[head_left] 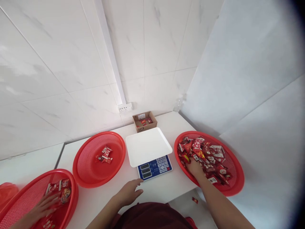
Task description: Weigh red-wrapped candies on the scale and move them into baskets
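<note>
My right hand (195, 168) reaches into the right red basket (234, 159), which holds a heap of small red snack packets (212, 159). Its fingers are closed at a red and yellow snack packet (185, 157) by the basket's near left side; the fingertips are partly hidden. My left hand (130, 191) hangs over the front of the white table, fingers apart and nothing in them. Just beyond it stands a digital scale (154, 167) with a blue keypad and a bare white tray (149, 146).
A middle red basket (83, 162) holds a few packets (105, 155). Another person's hand (45, 206) is in the lower left red basket (21, 200). An open cardboard box (145, 128) with packets stands by the wall, below a socket strip (125, 108). One packet (194, 200) lies on the floor.
</note>
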A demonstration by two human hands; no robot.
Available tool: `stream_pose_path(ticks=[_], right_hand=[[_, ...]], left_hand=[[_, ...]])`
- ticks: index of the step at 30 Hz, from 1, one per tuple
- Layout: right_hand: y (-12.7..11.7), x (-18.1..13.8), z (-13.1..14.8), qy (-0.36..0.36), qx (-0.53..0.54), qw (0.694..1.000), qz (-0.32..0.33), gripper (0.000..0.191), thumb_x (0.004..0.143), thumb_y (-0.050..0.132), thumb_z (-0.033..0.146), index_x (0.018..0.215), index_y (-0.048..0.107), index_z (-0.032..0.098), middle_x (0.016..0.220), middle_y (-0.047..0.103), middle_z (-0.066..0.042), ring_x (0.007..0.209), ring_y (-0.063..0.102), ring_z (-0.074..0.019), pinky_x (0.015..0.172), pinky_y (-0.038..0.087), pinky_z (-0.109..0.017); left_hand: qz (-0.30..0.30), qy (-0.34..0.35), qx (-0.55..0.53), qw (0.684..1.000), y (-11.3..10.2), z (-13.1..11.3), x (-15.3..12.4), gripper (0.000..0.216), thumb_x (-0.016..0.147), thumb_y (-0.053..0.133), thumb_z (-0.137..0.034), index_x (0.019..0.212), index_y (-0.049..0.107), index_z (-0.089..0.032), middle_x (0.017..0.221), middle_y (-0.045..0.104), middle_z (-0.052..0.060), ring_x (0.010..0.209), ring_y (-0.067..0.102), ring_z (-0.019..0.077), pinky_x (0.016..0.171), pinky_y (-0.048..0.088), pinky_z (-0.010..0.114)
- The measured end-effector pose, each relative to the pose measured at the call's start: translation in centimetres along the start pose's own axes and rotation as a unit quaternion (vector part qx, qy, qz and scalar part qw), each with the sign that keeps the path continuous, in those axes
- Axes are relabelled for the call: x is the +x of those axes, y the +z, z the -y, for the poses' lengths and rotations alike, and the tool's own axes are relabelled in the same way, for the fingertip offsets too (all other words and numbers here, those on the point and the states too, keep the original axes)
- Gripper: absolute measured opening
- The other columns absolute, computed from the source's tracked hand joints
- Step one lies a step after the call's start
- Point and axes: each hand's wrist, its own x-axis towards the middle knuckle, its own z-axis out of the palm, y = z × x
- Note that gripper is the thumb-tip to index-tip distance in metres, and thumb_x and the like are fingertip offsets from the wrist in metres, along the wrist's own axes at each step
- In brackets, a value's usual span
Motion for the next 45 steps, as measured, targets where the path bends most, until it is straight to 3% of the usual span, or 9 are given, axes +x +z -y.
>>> stream_pose_path(ticks=[10,15,18,21,25,30,35,41,45], right_hand=[[-5.6,-3.7,-0.5,0.063,0.267,0.961,0.018,0.054,0.071,0.049,0.049,0.117,0.052,0.020,0.103,0.069,-0.010,0.082,0.066,-0.0242,0.060,0.050,-0.034],[-5.4,-8.2,3.3,-0.049,0.450,0.856,0.251,0.024,0.062,0.062,0.040,0.073,0.056,0.020,0.056,0.061,0.000,0.050,0.055,-0.0129,0.045,0.040,-0.023],[-3.2,-11.5,7.0,-0.061,0.464,0.789,0.397,0.028,0.054,0.067,0.031,0.076,0.054,0.018,0.053,0.058,0.003,0.044,0.050,-0.0088,0.041,0.034,-0.019],[-1.0,-14.0,10.0,-0.080,0.405,0.776,0.477,0.032,0.057,0.068,0.036,0.079,0.054,0.017,0.052,0.058,0.003,0.041,0.049,-0.0080,0.038,0.033,-0.018],[0.9,-15.3,11.7,-0.118,0.356,0.806,0.457,0.039,0.068,0.059,0.054,0.079,0.052,0.017,0.049,0.053,0.006,0.033,0.040,-0.0047,0.034,0.027,-0.018],[1.7,-15.1,11.6,-0.132,0.341,0.844,0.392,0.040,0.068,0.058,0.056,0.073,0.049,0.018,0.050,0.050,0.008,0.032,0.040,-0.0039,0.034,0.026,-0.018],[1.7,-14.0,11.2,-0.133,0.320,0.843,0.411,0.040,0.067,0.060,0.057,0.075,0.052,0.018,0.048,0.049,0.008,0.032,0.039,-0.0046,0.033,0.027,-0.019],[1.6,-12.7,10.9,-0.006,0.463,0.825,0.324,0.031,0.069,0.065,0.047,0.081,0.056,0.020,0.066,0.062,0.002,0.045,0.050,-0.0053,0.039,0.037,-0.016],[1.3,-12.9,11.1,0.057,0.537,0.797,0.272,0.028,0.070,0.066,0.043,0.087,0.060,0.021,0.079,0.065,0.000,0.054,0.057,-0.0077,0.043,0.043,-0.018]], left_hand=[[0.001,0.028,-0.047,0.998,-0.2,-1.1,1.3,0.046,0.079,0.049,-0.041,0.121,0.054,-0.023,0.112,0.064,0.007,0.102,0.057,0.0211,0.089,0.042,0.033],[-0.004,0.065,-0.247,0.967,0.2,-4.8,2.4,0.054,0.078,0.053,-0.048,0.123,0.050,-0.018,0.112,0.061,0.010,0.099,0.057,0.0196,0.087,0.043,0.034],[0.012,0.084,-0.421,0.903,0.3,-6.9,2.8,0.058,0.074,0.059,-0.052,0.121,0.051,-0.018,0.116,0.060,0.010,0.101,0.057,0.0199,0.087,0.043,0.035],[-0.021,0.089,-0.544,0.834,0.2,-7.5,3.1,0.052,0.067,0.068,-0.050,0.103,0.059,-0.013,0.095,0.067,0.009,0.084,0.063,0.0200,0.081,0.046,0.036],[-0.119,0.069,-0.609,0.781,-0.3,-6.6,3.0,0.046,0.063,0.074,-0.044,0.093,0.058,-0.013,0.084,0.069,0.008,0.073,0.064,0.0189,0.073,0.048,0.034],[-0.139,0.013,-0.630,0.764,-0.2,-5.0,2.6,0.046,0.058,0.077,-0.042,0.088,0.056,-0.014,0.083,0.068,0.005,0.072,0.063,0.0163,0.071,0.048,0.031],[-0.137,-0.042,-0.630,0.763,-0.1,-4.2,3.4,0.043,0.057,0.078,-0.044,0.078,0.053,-0.015,0.069,0.065,0.002,0.060,0.059,0.0130,0.060,0.045,0.026],[-0.186,-0.043,-0.688,0.700,-3.3,-4.5,6.3,0.030,0.074,0.067,-0.037,0.092,0.053,-0.017,0.089,0.064,0.005,0.076,0.061,0.0138,0.074,0.047,0.027],[-0.136,-0.114,-0.655,0.734,-3.2,-4.4,6.0,0.042,0.075,0.065,-0.039,0.107,0.049,-0.017,0.100,0.059,0.010,0.082,0.060,0.0166,0.076,0.048,0.031]])
